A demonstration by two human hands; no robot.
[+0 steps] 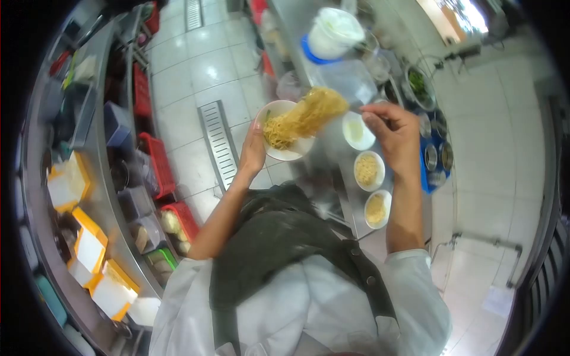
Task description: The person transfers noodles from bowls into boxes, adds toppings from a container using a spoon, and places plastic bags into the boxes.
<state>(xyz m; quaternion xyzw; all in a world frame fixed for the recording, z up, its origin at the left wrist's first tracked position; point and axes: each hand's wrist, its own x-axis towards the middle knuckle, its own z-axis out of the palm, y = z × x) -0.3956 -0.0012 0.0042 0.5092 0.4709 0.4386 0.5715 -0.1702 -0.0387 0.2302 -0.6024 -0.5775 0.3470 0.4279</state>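
My left hand (253,148) grips the side of a white bowl (292,155) with a reddish rim, held out over the floor. Yellow noodles lie in it, and a thick bundle of noodles (320,113) is lifted up from it toward the right, smeared by motion. My right hand (393,132) is raised beside that bundle, fingers pinched together; the thin utensil they seem to hold is too blurred to name. Close below it on the steel counter stand a bowl with pale contents (358,132), a bowl of noodles (369,171) and another noodle bowl (378,209).
A white tub (335,34) on a blue base stands farther along the counter. Metal containers (431,155) sit in a blue tray near the wall, by a bowl of greens (418,85). At left, a steel shelf holds orange-and-white boxes (90,249) and red crates (155,163).
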